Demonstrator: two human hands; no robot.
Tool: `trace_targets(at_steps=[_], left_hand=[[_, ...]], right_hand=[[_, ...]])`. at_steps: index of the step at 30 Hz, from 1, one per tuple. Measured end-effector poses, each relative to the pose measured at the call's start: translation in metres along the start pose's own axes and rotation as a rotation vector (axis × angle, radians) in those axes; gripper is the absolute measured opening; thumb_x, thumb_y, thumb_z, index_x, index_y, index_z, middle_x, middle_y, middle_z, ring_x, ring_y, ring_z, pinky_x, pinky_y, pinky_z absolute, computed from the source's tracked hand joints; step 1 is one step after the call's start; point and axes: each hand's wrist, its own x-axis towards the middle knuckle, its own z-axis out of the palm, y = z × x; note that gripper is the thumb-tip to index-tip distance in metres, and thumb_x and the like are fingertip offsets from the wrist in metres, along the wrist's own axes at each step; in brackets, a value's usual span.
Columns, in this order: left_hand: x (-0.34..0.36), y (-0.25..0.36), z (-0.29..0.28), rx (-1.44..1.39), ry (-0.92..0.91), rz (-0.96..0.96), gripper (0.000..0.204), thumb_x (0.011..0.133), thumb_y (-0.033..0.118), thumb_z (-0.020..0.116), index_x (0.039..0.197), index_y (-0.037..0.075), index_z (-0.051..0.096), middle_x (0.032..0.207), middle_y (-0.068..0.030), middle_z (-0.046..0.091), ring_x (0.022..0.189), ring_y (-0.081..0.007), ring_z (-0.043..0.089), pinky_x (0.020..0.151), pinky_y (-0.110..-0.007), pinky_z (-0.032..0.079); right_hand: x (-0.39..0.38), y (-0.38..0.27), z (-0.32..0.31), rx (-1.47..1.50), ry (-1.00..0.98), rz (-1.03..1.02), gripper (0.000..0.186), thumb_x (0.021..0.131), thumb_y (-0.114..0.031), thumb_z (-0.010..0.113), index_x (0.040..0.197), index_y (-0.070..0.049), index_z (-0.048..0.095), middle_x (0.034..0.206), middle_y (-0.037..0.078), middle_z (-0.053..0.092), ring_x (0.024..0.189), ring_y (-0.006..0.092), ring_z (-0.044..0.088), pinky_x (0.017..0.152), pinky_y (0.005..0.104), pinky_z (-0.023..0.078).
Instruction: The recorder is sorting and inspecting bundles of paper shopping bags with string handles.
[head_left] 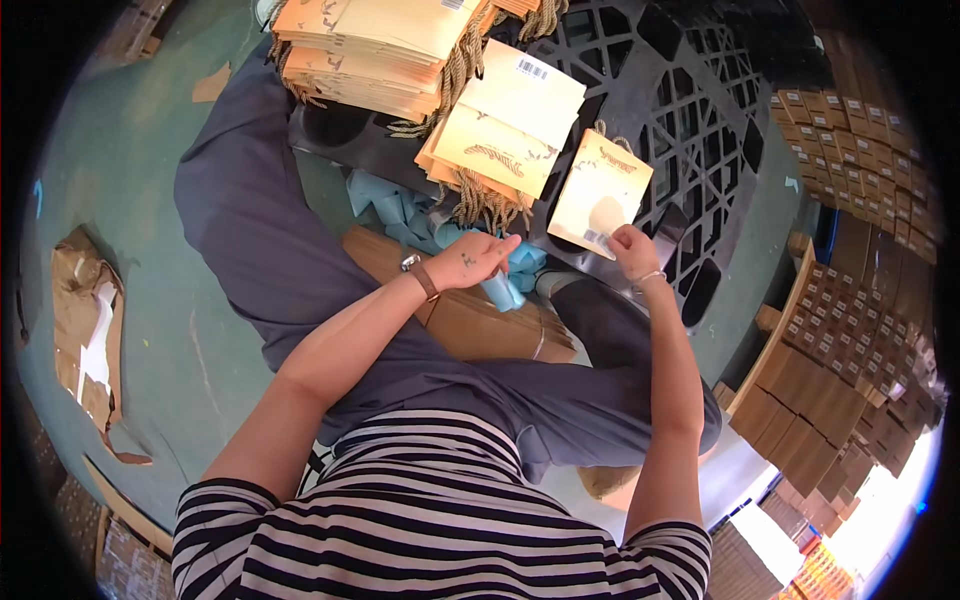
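A flat yellow-orange paper gift bag (603, 180) with brown rope handles lies at the right of the black plastic pallet's near edge. At its lower corner, beside a barcode label, my right hand (636, 254) is closed on the bag. My left hand (470, 262) hovers over crumpled light blue strips (400, 208), its fingers drawn together; whether it grips one of these is hidden. Just beyond it, a small stack of similar bags (492, 150) sits fanned out, the top one bearing a barcode label. Rope handles hang from the stack's near side.
A taller pile of bags (370, 45) stands at the far left of the black pallet (690, 130). Flattened cardboard (490, 325) lies between my legs. Torn brown paper (85, 320) is on the green floor, and stacked cartons (850, 310) line the right.
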Motion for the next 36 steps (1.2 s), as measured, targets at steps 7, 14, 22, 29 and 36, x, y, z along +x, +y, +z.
trace_targets(at_steps=[7, 14, 22, 29, 36], left_hand=[[0.003, -0.013, 0.003, 0.186, 0.043, 0.086, 0.058, 0.093, 0.046, 0.038, 0.068, 0.000, 0.063, 0.054, -0.0062, 0.055, 0.051, -0.0233, 0.052, 0.056, -0.032, 0.044], [0.010, -0.032, 0.000, 0.462, 0.010, 0.132, 0.038, 0.087, 0.032, 0.051, 0.068, 0.001, 0.062, 0.062, -0.0104, 0.061, 0.055, -0.0300, 0.054, 0.059, -0.035, 0.045], [0.009, -0.051, 0.000, 0.494, -0.008, 0.277, 0.012, 0.076, 0.013, 0.057, 0.074, 0.002, 0.061, 0.069, -0.0114, 0.063, 0.059, -0.0287, 0.055, 0.060, -0.035, 0.045], [0.011, -0.054, -0.003, 0.547, -0.009, 0.333, 0.012, 0.076, 0.009, 0.057, 0.087, 0.004, 0.060, 0.074, -0.0113, 0.063, 0.064, -0.0310, 0.056, 0.062, -0.037, 0.045], [0.010, -0.064, 0.002, 0.591, 0.064, 0.379, 0.019, 0.076, 0.009, 0.058, 0.094, 0.005, 0.059, 0.076, -0.0125, 0.062, 0.065, -0.0345, 0.056, 0.065, -0.040, 0.045]], right_hand=[[0.030, -0.002, 0.011, -0.172, -0.166, -0.009, 0.024, 0.074, -0.021, 0.069, 0.079, 0.000, 0.058, 0.069, 0.007, 0.060, 0.062, 0.0220, 0.055, 0.062, 0.0301, 0.045], [0.040, 0.003, 0.006, -0.815, 0.475, -0.242, 0.034, 0.067, -0.027, 0.076, 0.078, -0.001, 0.059, 0.072, 0.008, 0.061, 0.065, 0.0252, 0.058, 0.066, 0.0329, 0.047], [0.060, -0.021, -0.003, -0.660, 0.262, -0.456, 0.035, 0.064, -0.031, 0.077, 0.074, -0.003, 0.058, 0.069, 0.008, 0.058, 0.061, 0.0231, 0.055, 0.064, 0.0312, 0.046], [0.022, -0.080, -0.104, 0.391, 0.118, 0.120, 0.021, 0.080, -0.021, 0.066, 0.069, -0.006, 0.055, 0.057, 0.000, 0.050, 0.045, 0.0094, 0.044, 0.043, 0.0212, 0.036], [0.042, -0.177, -0.018, 1.542, 0.317, 0.288, 0.016, 0.089, -0.011, 0.058, 0.093, 0.004, 0.054, 0.075, 0.009, 0.062, 0.065, 0.0150, 0.062, 0.058, 0.0202, 0.054]])
